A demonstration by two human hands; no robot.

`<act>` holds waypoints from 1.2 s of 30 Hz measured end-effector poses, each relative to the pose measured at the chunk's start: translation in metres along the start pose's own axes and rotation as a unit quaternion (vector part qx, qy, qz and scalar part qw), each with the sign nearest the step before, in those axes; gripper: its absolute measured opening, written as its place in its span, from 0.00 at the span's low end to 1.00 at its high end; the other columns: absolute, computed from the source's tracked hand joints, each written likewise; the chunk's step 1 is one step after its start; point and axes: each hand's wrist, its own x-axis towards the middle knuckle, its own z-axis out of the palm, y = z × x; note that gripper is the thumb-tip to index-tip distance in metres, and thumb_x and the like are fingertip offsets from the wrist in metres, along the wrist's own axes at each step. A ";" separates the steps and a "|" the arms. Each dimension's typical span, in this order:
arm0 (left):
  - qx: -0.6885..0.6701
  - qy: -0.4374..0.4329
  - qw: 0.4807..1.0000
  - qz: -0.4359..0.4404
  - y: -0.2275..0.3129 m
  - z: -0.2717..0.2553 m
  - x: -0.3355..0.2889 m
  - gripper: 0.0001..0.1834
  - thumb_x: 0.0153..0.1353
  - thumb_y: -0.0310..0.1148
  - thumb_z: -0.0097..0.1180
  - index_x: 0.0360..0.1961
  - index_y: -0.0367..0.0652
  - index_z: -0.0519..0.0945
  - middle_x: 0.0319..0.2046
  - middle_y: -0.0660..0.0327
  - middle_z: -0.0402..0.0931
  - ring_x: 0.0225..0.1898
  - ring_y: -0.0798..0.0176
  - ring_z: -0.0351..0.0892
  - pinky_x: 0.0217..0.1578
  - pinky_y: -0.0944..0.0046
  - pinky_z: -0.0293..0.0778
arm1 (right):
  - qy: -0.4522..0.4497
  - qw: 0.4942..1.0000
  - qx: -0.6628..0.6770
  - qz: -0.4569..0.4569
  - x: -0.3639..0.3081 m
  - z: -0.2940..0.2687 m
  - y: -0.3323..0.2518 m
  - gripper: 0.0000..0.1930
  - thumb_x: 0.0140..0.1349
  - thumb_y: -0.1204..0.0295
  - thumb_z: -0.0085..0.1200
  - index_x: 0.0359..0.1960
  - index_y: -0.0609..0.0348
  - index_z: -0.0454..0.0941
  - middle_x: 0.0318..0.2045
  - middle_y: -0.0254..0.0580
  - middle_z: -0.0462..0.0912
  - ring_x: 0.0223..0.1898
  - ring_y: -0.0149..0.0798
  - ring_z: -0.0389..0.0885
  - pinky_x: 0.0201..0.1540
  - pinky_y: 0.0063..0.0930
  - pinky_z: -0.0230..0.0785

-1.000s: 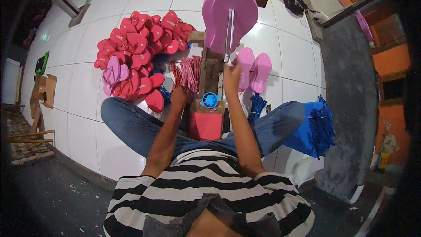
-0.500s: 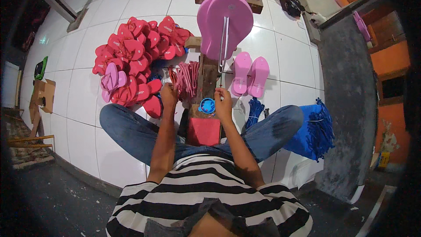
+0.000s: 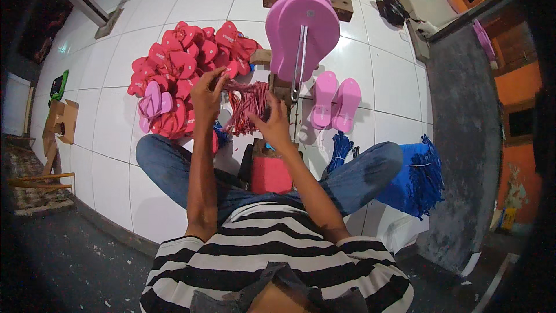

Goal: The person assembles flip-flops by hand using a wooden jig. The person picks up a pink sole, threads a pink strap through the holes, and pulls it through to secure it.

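Note:
My left hand (image 3: 205,94) is at the far left end of a bundle of pink and red flip-flop straps (image 3: 246,107), thumb and fingers pinched on a pink strap. At the bundle's right side my right hand (image 3: 276,123) has its thumb and fingers apart, close to the straps; I cannot tell whether it touches them. Ahead, a stack of pink sandal soles (image 3: 301,37) sits on a wooden stand, with a long metal prong tool (image 3: 300,69) running from it toward me. My right hand mostly hides a small blue container (image 3: 269,146).
A heap of red flip-flops (image 3: 174,64) lies left, with a pink pair (image 3: 155,101) on it. Two pink soles (image 3: 324,101) lie right of the stand. Blue straps (image 3: 340,152) are by my right knee, more in a large blue bundle (image 3: 420,168). A wooden block (image 3: 310,0) stands behind.
My right hand has left the metal tool's near end and moved left to the straps, its fingers spreading. My left hand has moved farther from me and slightly left.

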 end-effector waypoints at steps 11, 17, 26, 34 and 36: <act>-0.234 0.184 0.947 -0.119 0.040 -0.009 0.016 0.10 0.66 0.32 0.51 0.42 0.37 0.77 0.30 0.64 0.75 0.31 0.71 0.74 0.32 0.71 0.73 | 0.028 0.961 0.251 0.111 0.022 0.084 0.013 0.21 0.63 0.57 0.51 0.52 0.57 0.68 0.39 0.45 0.77 0.39 0.46 0.76 0.46 0.38 0.67; -0.491 0.306 0.789 -0.206 -0.019 -0.022 0.019 0.09 0.66 0.38 0.47 0.38 0.44 0.68 0.26 0.64 0.63 0.27 0.71 0.66 0.21 0.74 0.67 | -0.136 0.980 0.133 0.050 -0.004 0.051 -0.018 0.25 0.65 0.49 0.45 0.30 0.63 0.71 0.22 0.42 0.74 0.21 0.35 0.72 0.27 0.34 0.65; -0.435 0.336 0.803 -0.230 -0.056 -0.057 0.053 0.07 0.66 0.36 0.46 0.32 0.46 0.68 0.20 0.68 0.60 0.18 0.73 0.59 0.13 0.74 0.54 | -0.408 0.911 0.027 -0.050 -0.054 0.001 -0.023 0.22 0.63 0.63 0.48 0.60 0.45 0.67 0.30 0.43 0.70 0.30 0.46 0.76 0.29 0.42 0.69; -0.482 0.268 0.812 -0.191 -0.099 -0.091 0.070 0.09 0.64 0.34 0.46 0.27 0.44 0.68 0.20 0.68 0.59 0.19 0.71 0.59 0.16 0.71 0.57 | -0.436 0.883 0.150 0.087 -0.047 -0.067 -0.102 0.28 0.65 0.46 0.42 0.27 0.63 0.71 0.14 0.34 0.73 0.18 0.32 0.71 0.22 0.31 0.62; -0.476 0.306 0.801 -0.196 -0.134 -0.123 0.103 0.10 0.63 0.34 0.46 0.26 0.44 0.68 0.19 0.68 0.58 0.19 0.71 0.58 0.16 0.71 0.57 | -0.258 0.931 0.257 -0.007 -0.096 -0.064 -0.070 0.23 0.67 0.51 0.42 0.30 0.61 0.71 0.14 0.33 0.72 0.17 0.32 0.71 0.21 0.29 0.62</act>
